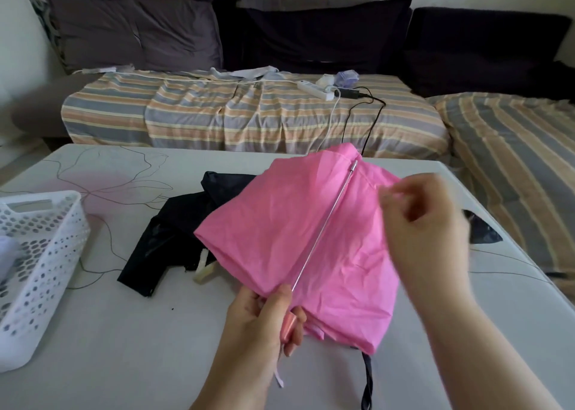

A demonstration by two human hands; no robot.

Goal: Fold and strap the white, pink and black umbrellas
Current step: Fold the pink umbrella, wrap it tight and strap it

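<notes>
left hand [264, 319] clamps the pink umbrella [311, 238] handle at 6 o'clock, shaft running toward 1 o'clock, right hand [426, 220] pinching canopy fabric beside it.

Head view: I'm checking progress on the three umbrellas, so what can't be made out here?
- Black umbrella: largely covered by the pink umbrella; strap state hidden.
- White umbrella: not identifiable; a pale shape in the basket is cut by the left edge.
- Right hand: motion-blurred, so its grip on the pink fabric is unclear.
- Left hand hides the pink handle.
</notes>
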